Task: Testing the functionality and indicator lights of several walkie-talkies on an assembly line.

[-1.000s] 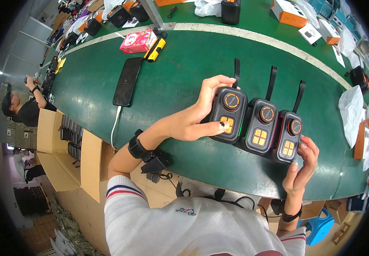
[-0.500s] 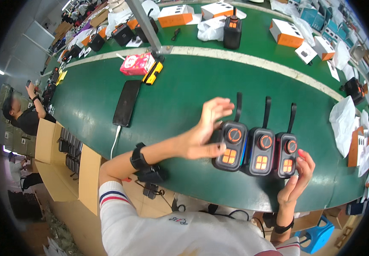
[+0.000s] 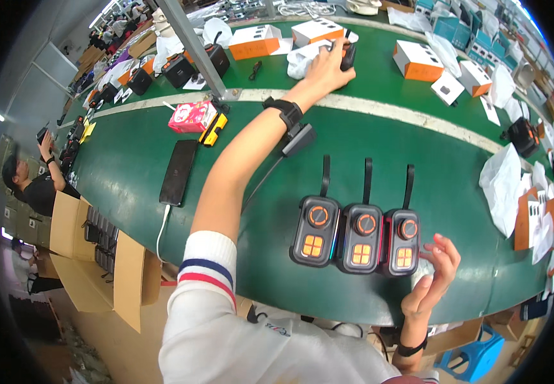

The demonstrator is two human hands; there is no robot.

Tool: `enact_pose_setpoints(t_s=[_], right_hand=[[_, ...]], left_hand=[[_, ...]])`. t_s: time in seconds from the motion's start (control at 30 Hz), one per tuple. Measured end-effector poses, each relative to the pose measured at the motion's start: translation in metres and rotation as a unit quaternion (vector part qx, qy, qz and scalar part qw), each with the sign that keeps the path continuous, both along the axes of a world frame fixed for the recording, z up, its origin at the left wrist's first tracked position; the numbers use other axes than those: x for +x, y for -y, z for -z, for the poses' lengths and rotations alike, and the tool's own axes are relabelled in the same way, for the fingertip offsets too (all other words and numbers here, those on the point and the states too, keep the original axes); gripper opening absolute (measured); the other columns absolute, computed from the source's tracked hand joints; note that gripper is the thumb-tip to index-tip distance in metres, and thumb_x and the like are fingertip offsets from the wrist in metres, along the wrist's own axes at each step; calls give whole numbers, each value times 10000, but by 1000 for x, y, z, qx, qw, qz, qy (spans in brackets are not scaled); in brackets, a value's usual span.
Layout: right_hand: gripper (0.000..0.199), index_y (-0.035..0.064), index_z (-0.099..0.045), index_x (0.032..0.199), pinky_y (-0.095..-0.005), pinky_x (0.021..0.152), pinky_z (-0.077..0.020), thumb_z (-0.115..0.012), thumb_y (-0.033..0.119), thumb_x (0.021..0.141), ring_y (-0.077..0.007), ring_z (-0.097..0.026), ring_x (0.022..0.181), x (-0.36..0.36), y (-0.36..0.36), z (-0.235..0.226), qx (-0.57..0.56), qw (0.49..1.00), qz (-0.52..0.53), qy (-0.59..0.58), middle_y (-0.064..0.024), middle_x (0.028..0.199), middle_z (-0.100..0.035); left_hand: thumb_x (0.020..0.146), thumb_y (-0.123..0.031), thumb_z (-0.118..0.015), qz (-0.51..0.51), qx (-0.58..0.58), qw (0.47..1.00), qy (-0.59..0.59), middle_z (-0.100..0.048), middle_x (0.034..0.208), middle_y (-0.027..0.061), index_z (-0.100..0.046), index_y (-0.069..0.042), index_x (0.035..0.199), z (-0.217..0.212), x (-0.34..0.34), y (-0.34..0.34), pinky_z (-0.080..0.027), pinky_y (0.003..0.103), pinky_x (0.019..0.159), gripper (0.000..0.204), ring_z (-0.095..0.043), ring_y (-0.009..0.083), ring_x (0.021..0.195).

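Three black handheld devices with orange dials, orange square buttons and black straps lie side by side near the front edge of the green table (image 3: 130,185): left (image 3: 315,232), middle (image 3: 361,238), right (image 3: 403,242). My right hand (image 3: 434,276) rests open beside the right one, fingertips at its side. My left arm stretches far across the table, a black wrist strap on it. My left hand (image 3: 325,67) closes around another black device (image 3: 349,56) at the back, next to a crumpled white bag.
A black phone (image 3: 179,171) on a white cable, a pink packet (image 3: 190,116) and a yellow-black item (image 3: 213,128) lie at the left. White-and-orange boxes (image 3: 254,41) line the back, plastic bags (image 3: 504,182) lie on the right. A slanted metal post (image 3: 190,45). Cardboard boxes (image 3: 91,256) and another person (image 3: 31,182) are at the left.
My left hand let go of the leftmost of the three devices and reached across to the back, taking hold of the black device there. My right hand stayed by the right device.
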State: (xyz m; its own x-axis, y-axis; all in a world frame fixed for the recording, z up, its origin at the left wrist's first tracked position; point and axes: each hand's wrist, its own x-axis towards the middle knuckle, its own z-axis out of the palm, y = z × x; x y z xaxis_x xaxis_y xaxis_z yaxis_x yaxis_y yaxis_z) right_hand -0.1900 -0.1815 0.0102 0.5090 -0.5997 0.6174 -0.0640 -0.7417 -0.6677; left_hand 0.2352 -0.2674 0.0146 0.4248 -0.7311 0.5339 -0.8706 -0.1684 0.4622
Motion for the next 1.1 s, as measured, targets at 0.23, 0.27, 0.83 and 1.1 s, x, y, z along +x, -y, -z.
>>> enact_pose_setpoints(t_s=[0.23, 0.27, 0.83, 1.1], right_hand=[[399, 12, -463, 1155, -400, 812, -467, -417, 332, 921, -302, -546, 934, 0, -2, -1, -22, 1000, -10, -19, -252, 1187, -486], [382, 6, -500, 1131, -428, 851, -437, -424, 311, 913, -323, -539, 957, 2, -5, -4, -21, 1000, -13, -14, -245, 1155, -515], [391, 83, -675, 1064, -491, 980, -279, -515, 371, 854, -257, -472, 1069, 29, -54, -54, -296, 917, -9, -266, -30, 1130, -574], [417, 109, -649, 1138, -533, 990, -273, -545, 394, 853, -290, -445, 1100, 27, -61, -53, -277, 917, 5, -287, -85, 1205, -523]], left_hand=[[711, -189, -738, 40, -6, 999, -13, -586, 1107, 179, -448, -69, 1254, -56, -72, -130, -467, 361, 881, 627, -589, 291, 1033], [704, -179, -755, 44, -16, 998, 48, -588, 1082, 170, -461, -55, 1243, -54, -80, -159, -472, 343, 858, 627, -595, 267, 1010], [650, -192, -827, -79, 34, 995, -42, -478, 1203, 233, -532, -41, 1080, -20, -216, -302, -530, 394, 746, 543, -573, 367, 1001], [642, -312, -773, -2, 72, 987, 144, -482, 1202, 131, -635, -70, 1106, -44, -240, -310, -400, 447, 880, 542, -472, 331, 1066]])
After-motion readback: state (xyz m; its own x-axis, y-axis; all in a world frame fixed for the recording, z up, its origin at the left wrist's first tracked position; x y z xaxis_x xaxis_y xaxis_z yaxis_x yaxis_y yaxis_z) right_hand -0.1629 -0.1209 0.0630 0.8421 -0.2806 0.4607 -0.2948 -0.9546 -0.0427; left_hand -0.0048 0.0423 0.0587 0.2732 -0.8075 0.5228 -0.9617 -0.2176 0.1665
